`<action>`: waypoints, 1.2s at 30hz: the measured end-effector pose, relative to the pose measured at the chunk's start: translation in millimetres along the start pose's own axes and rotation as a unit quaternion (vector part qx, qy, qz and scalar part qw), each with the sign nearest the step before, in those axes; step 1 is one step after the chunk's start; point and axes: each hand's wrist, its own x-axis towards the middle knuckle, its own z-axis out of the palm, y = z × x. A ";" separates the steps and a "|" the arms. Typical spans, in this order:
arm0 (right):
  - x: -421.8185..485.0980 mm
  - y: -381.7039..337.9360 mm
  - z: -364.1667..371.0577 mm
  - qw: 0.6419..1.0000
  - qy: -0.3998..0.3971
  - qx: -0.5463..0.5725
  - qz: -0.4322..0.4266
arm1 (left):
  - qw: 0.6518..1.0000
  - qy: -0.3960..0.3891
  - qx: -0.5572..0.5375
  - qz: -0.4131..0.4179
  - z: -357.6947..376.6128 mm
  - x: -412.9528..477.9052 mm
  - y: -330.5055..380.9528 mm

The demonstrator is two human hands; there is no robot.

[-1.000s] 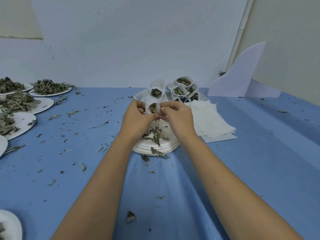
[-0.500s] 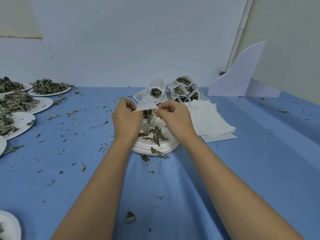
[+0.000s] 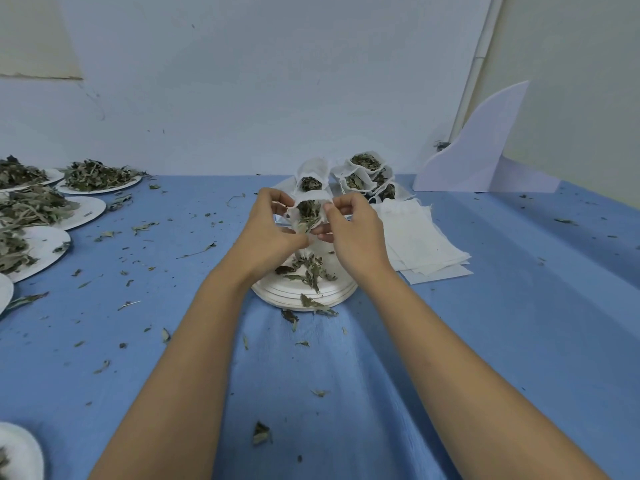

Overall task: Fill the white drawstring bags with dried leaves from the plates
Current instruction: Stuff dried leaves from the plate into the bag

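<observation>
— Head view: where is the white bag (image 3: pixel 294 216)?
— Centre of frame, above the stacked plates (image 3: pixel 277 294); the left hand (image 3: pixel 266 233) and the right hand (image 3: pixel 356 233) each pinch its open rim, dried leaves (image 3: pixel 309 210) inside.

Desk (image 3: pixel 519 341) covered in creased blue cloth. Rear wall (image 3: pixel 277 81) pale, scuffed, with a beige patch (image 3: pixel 34 36) upper left. White pipe (image 3: pixel 479 64) in the corner; side wall (image 3: pixel 571 64) cream. Lighting even.
</observation>
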 end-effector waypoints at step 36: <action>-3.1 -15.7 -38.2 0.818 -0.432 -0.380 0.021 | 0.924 0.296 -0.231 -0.074 -0.7 10.8 -4.5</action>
